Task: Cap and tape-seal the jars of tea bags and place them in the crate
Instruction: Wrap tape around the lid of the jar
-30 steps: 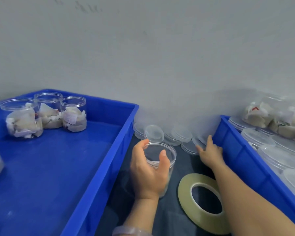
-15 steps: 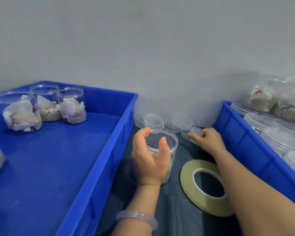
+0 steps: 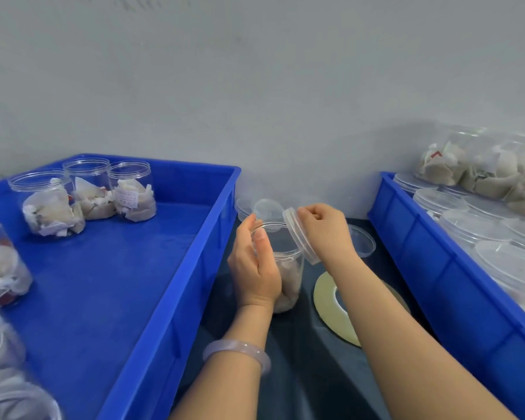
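Between the two blue crates, on the dark desk point(image 3: 300, 374), the jar point(image 3: 290, 277) stands upright, long axis vertical, its open mouth pointing up and tea bags showing pale in its lower half. The left hand point(image 3: 255, 268) has its grip wrapped round the jar's near side, thumb and fingers curled at the rim. The right hand point(image 3: 325, 231) pinches a clear lid point(image 3: 300, 234) just beside the jar's mouth on the right. The lid is steeply tilted, almost on edge, and not yet seated. A tape roll point(image 3: 328, 301) lies flat on the desk to the jar's right, partly under the right forearm. Loose lids point(image 3: 267, 209) sit by the wall behind. The left crate point(image 3: 170, 298) holds several uncapped jars of tea bags point(image 3: 131, 192); the right crate point(image 3: 422, 268) holds capped ones.
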`<state>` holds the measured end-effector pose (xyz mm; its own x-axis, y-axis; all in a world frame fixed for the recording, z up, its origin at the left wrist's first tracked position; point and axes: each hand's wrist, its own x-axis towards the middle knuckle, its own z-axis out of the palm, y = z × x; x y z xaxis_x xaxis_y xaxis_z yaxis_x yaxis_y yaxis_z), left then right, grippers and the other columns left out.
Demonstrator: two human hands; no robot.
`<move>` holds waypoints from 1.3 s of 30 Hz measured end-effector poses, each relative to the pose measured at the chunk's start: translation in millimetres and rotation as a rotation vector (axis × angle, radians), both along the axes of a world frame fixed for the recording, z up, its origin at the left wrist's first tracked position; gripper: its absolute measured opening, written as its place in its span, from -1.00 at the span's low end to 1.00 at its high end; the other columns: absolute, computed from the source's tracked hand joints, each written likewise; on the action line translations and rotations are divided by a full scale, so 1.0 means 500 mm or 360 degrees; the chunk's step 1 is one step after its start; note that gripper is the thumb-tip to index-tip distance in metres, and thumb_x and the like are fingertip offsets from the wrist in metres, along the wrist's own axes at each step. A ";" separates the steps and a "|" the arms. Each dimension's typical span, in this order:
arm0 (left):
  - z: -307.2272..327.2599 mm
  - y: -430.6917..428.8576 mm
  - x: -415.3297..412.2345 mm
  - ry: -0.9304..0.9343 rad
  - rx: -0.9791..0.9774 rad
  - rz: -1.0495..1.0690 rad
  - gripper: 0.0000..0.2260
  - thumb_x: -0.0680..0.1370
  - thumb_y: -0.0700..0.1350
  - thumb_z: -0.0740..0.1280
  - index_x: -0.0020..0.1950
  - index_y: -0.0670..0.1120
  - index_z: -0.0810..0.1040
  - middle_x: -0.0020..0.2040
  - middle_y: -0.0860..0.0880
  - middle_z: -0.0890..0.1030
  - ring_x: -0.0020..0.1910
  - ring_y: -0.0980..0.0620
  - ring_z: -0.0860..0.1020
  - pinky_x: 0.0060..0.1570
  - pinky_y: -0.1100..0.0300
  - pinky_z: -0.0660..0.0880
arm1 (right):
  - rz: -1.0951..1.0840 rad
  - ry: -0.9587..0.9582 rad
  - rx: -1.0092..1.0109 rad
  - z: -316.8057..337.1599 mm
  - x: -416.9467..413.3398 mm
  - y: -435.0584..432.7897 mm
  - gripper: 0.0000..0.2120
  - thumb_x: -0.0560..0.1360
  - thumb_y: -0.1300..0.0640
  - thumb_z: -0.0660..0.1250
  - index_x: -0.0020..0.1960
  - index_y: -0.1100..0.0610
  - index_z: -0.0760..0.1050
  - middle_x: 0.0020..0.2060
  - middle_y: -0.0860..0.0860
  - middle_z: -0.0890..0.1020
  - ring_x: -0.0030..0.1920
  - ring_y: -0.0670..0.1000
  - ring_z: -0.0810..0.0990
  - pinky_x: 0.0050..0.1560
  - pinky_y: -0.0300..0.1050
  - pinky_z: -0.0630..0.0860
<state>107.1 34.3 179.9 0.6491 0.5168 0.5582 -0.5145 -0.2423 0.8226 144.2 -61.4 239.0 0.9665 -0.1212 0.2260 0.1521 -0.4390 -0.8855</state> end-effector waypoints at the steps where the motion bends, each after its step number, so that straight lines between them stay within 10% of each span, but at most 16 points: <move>1: -0.001 -0.001 -0.005 0.0008 0.0003 -0.0011 -0.36 0.50 0.19 -0.05 0.31 -0.21 0.49 0.13 -0.06 0.61 0.06 0.20 0.48 -0.04 0.64 0.27 | -0.0022 -0.0062 -0.0026 0.008 -0.008 0.002 -0.80 0.57 0.08 0.25 -0.21 0.11 0.49 -0.40 -0.09 0.48 -0.34 -0.11 0.41 -0.31 -0.25 0.33; 5: -0.008 -0.017 -0.046 -0.0172 -0.0150 -0.0154 -0.47 0.56 0.11 -0.03 0.22 -0.20 0.54 0.01 0.21 0.62 0.00 0.30 0.54 -0.02 0.49 0.41 | 0.0132 -0.0215 -0.0387 0.030 -0.057 0.028 -0.55 0.54 -0.04 0.29 -0.41 0.22 0.37 -0.55 0.01 0.33 -0.49 -0.07 0.24 -0.46 -0.31 0.28; 10: -0.022 -0.027 -0.072 -0.0191 -0.0240 -0.0236 -0.51 0.57 0.11 -0.03 0.22 -0.12 0.52 0.00 0.37 0.61 0.04 0.36 0.55 -0.04 0.49 0.41 | 0.0206 -0.0174 -0.0462 0.033 -0.105 0.027 -0.60 0.52 -0.09 0.30 -0.21 0.26 0.59 -0.37 0.11 0.60 -0.31 0.02 0.49 -0.22 -0.11 0.44; 17: -0.024 -0.012 -0.071 0.0024 -0.0444 -0.0613 -0.50 0.58 0.19 0.01 0.14 -0.13 0.57 -0.01 -0.08 0.67 0.07 -0.08 0.62 0.02 -0.04 0.52 | 0.0646 -0.0293 -0.1058 0.015 -0.173 -0.005 -0.20 0.25 -0.49 0.24 0.42 -0.20 0.31 0.37 -0.28 0.34 0.35 -0.13 0.28 0.32 -0.06 0.31; 22: -0.005 -0.016 -0.081 0.0211 -0.0605 -0.0714 -0.33 0.43 0.36 0.02 0.04 -0.16 0.61 0.00 -0.22 0.65 0.08 -0.20 0.60 0.16 -0.20 0.47 | 0.0537 -0.0415 -0.0881 0.010 -0.173 -0.002 -0.35 0.31 -0.33 0.38 0.35 -0.17 0.43 0.22 -0.25 0.45 0.25 -0.11 0.41 0.26 -0.14 0.35; 29: -0.013 -0.006 -0.085 0.0083 -0.0465 -0.0591 -0.50 0.70 -0.11 -0.09 -0.02 -0.32 0.58 -0.17 -0.09 0.66 -0.15 0.13 0.61 -0.12 0.27 0.51 | 0.0679 -0.0154 -0.0668 0.037 -0.161 -0.003 -0.50 0.36 -0.29 0.39 0.25 -0.14 0.53 0.15 -0.22 0.58 0.17 -0.23 0.51 0.24 -0.18 0.43; 39: -0.020 -0.008 -0.083 -0.0049 -0.0512 -0.0593 -0.35 0.70 -0.19 -0.07 -0.44 0.07 0.61 -0.47 0.18 0.56 -0.41 0.30 0.51 -0.31 0.43 0.41 | 0.0696 -0.0352 -0.0988 0.026 -0.165 -0.003 -0.58 0.39 -0.11 0.42 0.25 -0.14 0.54 0.17 -0.17 0.53 0.20 -0.15 0.47 0.23 -0.07 0.40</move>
